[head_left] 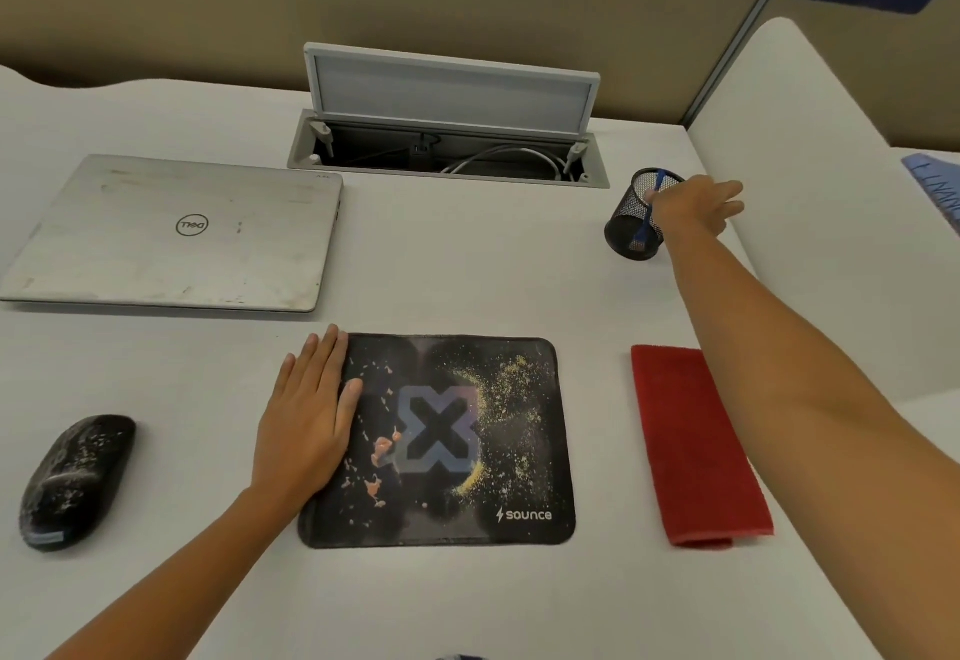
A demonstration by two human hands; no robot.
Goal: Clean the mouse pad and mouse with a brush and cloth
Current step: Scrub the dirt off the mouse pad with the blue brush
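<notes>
A black mouse pad (511, 456) with an X logo lies at the centre of the desk, strewn with yellow crumbs and orange bits. My left hand (306, 417) lies flat on its left edge, fingers straight. A dusty black mouse (78, 480) sits apart at the far left. To the pad's right lies a folded red cloth (691, 438). My right hand (693, 207) reaches over a black mesh cup (626, 222) at the back right. The blue brush (644, 222) stands tilted in the cup with my thumb against its handle; whether a finger pinches it is hidden.
A closed silver laptop (171, 235) lies at the back left. Behind the pad, an open cable hatch (447, 150) with its lid raised sits in the desk. A white partition (810, 150) rises on the right, just past the cup.
</notes>
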